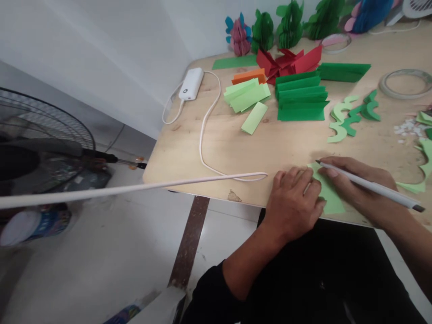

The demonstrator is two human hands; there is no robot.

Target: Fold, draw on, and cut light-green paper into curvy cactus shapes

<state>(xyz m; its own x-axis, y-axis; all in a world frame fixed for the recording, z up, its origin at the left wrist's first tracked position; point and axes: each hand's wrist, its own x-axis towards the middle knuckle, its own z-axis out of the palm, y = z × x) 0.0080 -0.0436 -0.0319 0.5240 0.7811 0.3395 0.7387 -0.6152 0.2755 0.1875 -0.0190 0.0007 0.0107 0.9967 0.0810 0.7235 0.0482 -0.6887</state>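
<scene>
A light green strip of paper (332, 195) lies at the table's front edge. My left hand (295, 200) presses on its left side with bent, closed fingers and holds it against the tabletop. My right hand (359, 184) is closed around a white pen (374, 186) with dark ends. The pen's tip is over the upper left end of the strip, but I cannot tell whether it touches. Part of the strip is hidden under both hands. Wavy-cut green pieces (340, 119) lie beyond my right hand.
Folded light green papers (248, 94), dark green papers (302, 101) and red papers (290, 63) lie farther back. Paper honeycomb figures (263, 31) stand along the wall. Tape rolls (407, 84) are at the right. A white cable (135, 191) crosses the table's left edge near a black fan (40, 148).
</scene>
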